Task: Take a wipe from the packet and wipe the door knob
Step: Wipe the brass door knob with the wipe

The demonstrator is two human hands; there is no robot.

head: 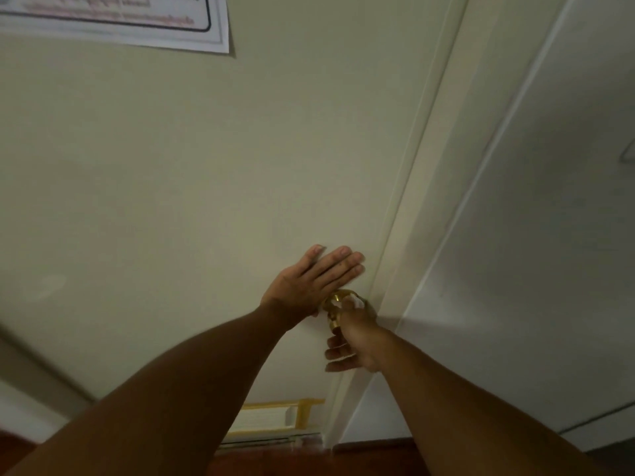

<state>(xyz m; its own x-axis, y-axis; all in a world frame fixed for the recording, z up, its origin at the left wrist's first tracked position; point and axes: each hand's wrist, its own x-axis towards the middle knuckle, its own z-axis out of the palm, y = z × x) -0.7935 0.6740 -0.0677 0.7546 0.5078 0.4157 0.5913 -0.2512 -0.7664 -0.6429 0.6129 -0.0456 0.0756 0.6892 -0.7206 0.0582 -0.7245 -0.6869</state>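
Note:
A shiny brass door knob (pixel 334 312) sticks out of a cream door (pixel 171 183) near its right edge. My left hand (pixel 311 281) lies flat against the door just above the knob, fingers together and holding nothing. Lower down, my right hand (pixel 354 338) presses a small white wipe (pixel 354 301) onto the right side of the knob. Most of the wipe is hidden under the fingers. The wipe packet is not in view.
The door frame (pixel 429 187) runs diagonally right of the knob, with a white wall (pixel 532 252) beyond it. A printed paper notice (pixel 137 18) is stuck at the door's top left. A yellow-framed vent (pixel 275 417) sits low in the door above dark reddish floor (pixel 309 462).

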